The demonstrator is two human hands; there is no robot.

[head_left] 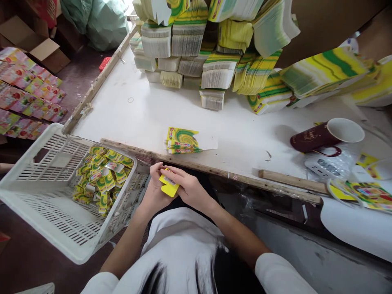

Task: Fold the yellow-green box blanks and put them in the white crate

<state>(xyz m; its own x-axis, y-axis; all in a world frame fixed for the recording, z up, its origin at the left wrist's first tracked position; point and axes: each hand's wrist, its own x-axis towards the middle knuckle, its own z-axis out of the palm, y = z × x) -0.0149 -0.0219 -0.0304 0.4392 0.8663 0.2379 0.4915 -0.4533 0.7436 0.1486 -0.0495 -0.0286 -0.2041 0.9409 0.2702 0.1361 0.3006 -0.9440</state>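
Note:
Both hands are closed round one small yellow carton [170,188] with a barcode and a flap sticking out toward me. My left hand [155,190] grips it from the left side, while my right hand [190,188] has its fingers over the top. Part of the carton is hidden under my fingers. Just beyond, on the white table, lies a small pile of flat yellow-green cartons [183,140]. To my left a white plastic crate [64,206] holds many folded yellow-green cartons [105,175].
Tall stacks of flat cartons [220,69] line the back of the table [122,110]. At the right a maroon mug [318,136] lies tilted on plastic wrap, near a wooden strip [294,182]. Pink packages [27,92] and a cardboard box [33,41] are at the far left.

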